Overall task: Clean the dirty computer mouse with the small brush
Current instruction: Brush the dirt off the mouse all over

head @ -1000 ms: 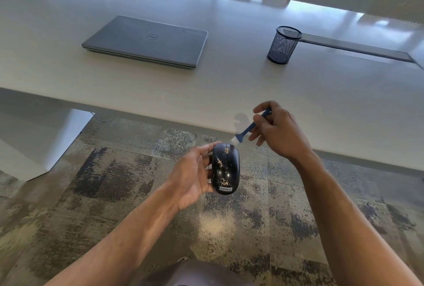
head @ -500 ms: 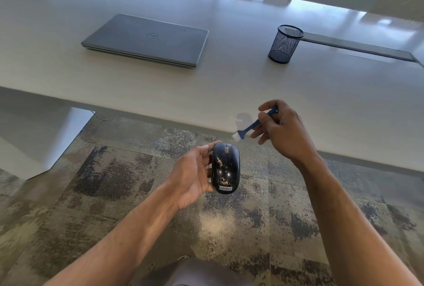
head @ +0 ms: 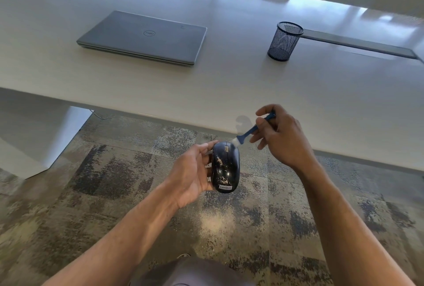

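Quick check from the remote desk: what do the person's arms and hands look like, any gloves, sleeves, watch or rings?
Both forearms are bare as far as the frame shows, with no sleeve in view. The left hand and right hand wear no gloves. No watch or wristband shows on either wrist, and no ring is visible on the fingers that can be seen.

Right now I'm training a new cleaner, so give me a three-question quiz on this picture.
1. True or false: the laptop on the table is open.
2. Which hand holds the mouse?
3. The brush bristles are at the mouse's: A) logo end B) scroll-wheel end C) underside

Key: 1. False, it is closed. 2. The left hand; the right hand pinches the brush. 3. B.
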